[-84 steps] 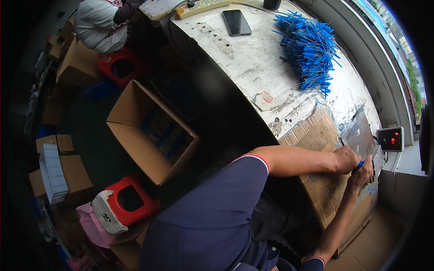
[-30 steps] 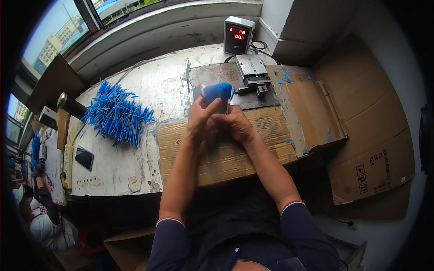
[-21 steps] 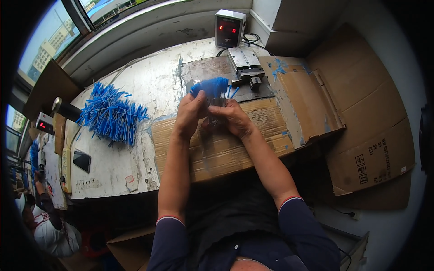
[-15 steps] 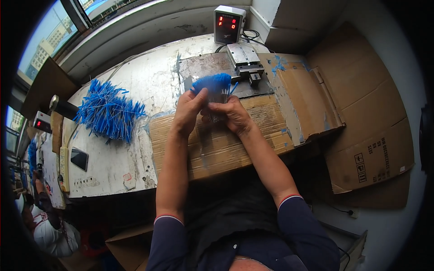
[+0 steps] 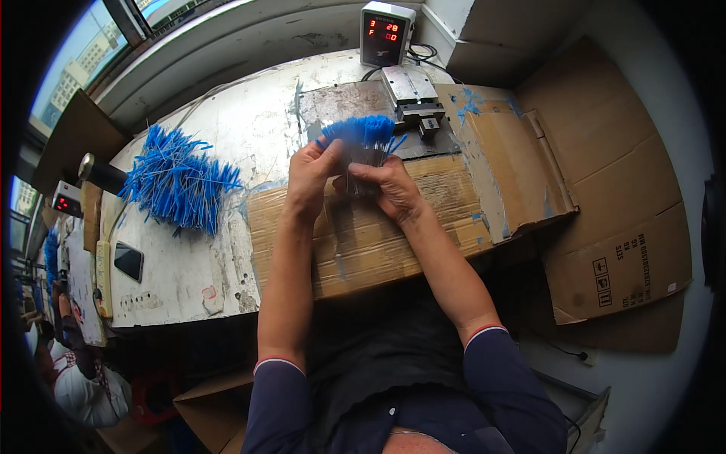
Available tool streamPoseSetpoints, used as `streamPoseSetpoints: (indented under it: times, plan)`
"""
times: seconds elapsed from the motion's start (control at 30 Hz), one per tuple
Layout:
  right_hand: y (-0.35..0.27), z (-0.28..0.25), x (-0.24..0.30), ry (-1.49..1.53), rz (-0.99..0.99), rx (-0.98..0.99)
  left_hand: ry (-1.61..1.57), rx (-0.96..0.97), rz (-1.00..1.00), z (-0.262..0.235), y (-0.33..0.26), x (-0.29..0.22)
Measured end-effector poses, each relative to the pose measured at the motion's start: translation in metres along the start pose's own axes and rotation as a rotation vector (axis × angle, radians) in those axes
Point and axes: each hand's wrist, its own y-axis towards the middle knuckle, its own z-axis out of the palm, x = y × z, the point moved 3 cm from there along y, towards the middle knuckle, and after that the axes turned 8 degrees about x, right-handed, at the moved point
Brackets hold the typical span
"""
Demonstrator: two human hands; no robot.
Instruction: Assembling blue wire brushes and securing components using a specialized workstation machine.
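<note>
Between my two hands is a fanned bundle of thin wires with blue ends, the blue ends pointing away from me. My left hand grips its left side, thumb pressed along the wires. On the right side my right hand pinches the same bundle, its thumb lying across the pale strands. A few blue-ended pieces stick out by my right fingertips. Left of my hands, a large loose pile of similar blue-ended wires lies on the white worktable. The fingers under the bundle are partly hidden.
Flat cardboard covers the table's near edge. Beyond my hands sit a metal fixture and a display box with red digits. A cardboard box stands at right. A phone and a dark cylinder lie left; a co-worker is further left.
The bundle's blue ends have shifted slightly away from me and spread a little wider. Both hands keep their hold. The digits on the display box have changed.
</note>
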Motion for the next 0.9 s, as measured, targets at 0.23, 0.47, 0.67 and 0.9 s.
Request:
streamPoseSetpoints:
  times: [0.23, 0.47, 0.67, 0.9]
  plan:
    - [0.004, -0.005, -0.003, 0.051, -0.051, -0.088, 0.025, -0.116, 0.053, -0.007, 0.002, 0.003]
    - [0.005, -0.013, -0.006, 0.046, -0.088, -0.153, -0.045, -0.104, 0.102, 0.001, 0.005, 0.004]
    - [0.004, -0.008, -0.004, 0.029, -0.099, -0.15, -0.006, -0.062, 0.073, -0.003, 0.004, 0.006]
    - [0.005, -0.007, -0.006, 0.034, -0.124, -0.139, 0.048, -0.219, 0.163, -0.002, 0.003, 0.007]
